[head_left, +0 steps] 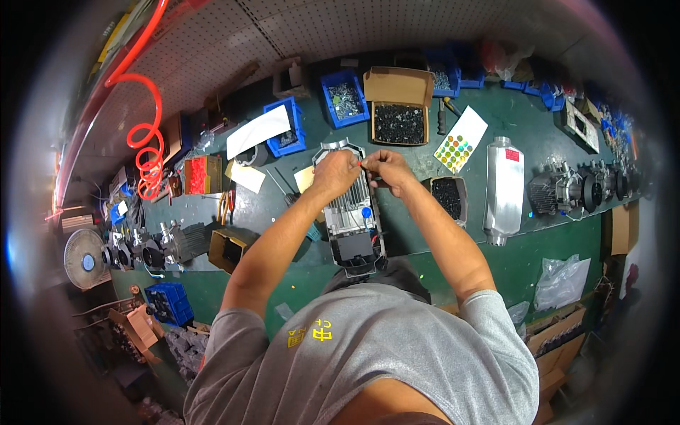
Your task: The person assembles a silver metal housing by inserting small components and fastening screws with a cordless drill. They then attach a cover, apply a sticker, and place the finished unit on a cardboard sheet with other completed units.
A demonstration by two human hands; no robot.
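We see a ribbed housing of dull metal, a smooth, shiny metal casing, glossy red plastic hose, blue plastic bin, matt cardboard box and matt cloth shirt.

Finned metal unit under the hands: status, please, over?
Left hand, right hand: close together over far part of finned metal unit. Unit: lengthwise, fins up. Hands hide part.

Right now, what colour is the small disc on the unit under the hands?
Blue. The small disc on the unit shows best in the head view.
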